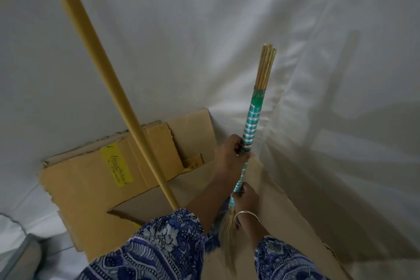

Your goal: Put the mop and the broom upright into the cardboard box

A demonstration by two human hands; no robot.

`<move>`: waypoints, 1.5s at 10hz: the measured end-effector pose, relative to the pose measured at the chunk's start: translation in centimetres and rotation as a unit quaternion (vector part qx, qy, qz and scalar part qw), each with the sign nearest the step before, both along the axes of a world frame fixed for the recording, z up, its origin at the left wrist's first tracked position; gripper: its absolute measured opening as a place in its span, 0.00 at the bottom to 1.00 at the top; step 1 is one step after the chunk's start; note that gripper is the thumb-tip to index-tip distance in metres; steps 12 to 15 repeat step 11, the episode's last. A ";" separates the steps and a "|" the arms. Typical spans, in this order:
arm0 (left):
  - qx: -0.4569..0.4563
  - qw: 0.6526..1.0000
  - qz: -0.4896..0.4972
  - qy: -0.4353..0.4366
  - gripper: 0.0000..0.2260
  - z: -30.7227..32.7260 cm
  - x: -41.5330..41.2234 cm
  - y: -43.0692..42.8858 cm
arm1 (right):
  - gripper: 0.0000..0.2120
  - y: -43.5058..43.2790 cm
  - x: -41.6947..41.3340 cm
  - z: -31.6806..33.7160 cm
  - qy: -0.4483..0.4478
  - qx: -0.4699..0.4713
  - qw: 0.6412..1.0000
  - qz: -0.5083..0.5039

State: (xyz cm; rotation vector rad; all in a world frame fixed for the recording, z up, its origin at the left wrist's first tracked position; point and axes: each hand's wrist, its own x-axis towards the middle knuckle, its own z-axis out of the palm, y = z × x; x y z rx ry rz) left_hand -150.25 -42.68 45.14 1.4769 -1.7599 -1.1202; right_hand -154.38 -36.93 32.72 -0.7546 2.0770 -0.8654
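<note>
A broom (251,125) with a teal-and-silver wrapped handle stands nearly upright over the open cardboard box (95,186). Its straw bristles point down into the box near the right wall. My left hand (229,152) grips the handle high up. My right hand (246,198), with a silver bangle on the wrist, grips it lower, just above the bristles. The mop's yellow-tan pole (106,79) leans from the upper left down into the box; its head is hidden behind my left sleeve.
White cloth (204,41) hangs behind and to the right of the box, pressed against its flaps. A yellow label (118,165) sits on the back flap. A grey object (20,257) lies at the lower left on the floor.
</note>
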 end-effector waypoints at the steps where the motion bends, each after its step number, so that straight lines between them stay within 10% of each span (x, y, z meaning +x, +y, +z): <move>1: -0.001 1.000 0.024 0.010 0.08 -2.0 -1.1 -2.4 | 0.11 -2.7 -0.9 -1.8 0.020 -0.009 1.000 0.013; 15: -0.013 0.997 0.076 0.029 0.09 -0.5 1.9 -7.1 | 0.15 -8.9 -4.1 2.5 0.089 0.043 0.993 0.058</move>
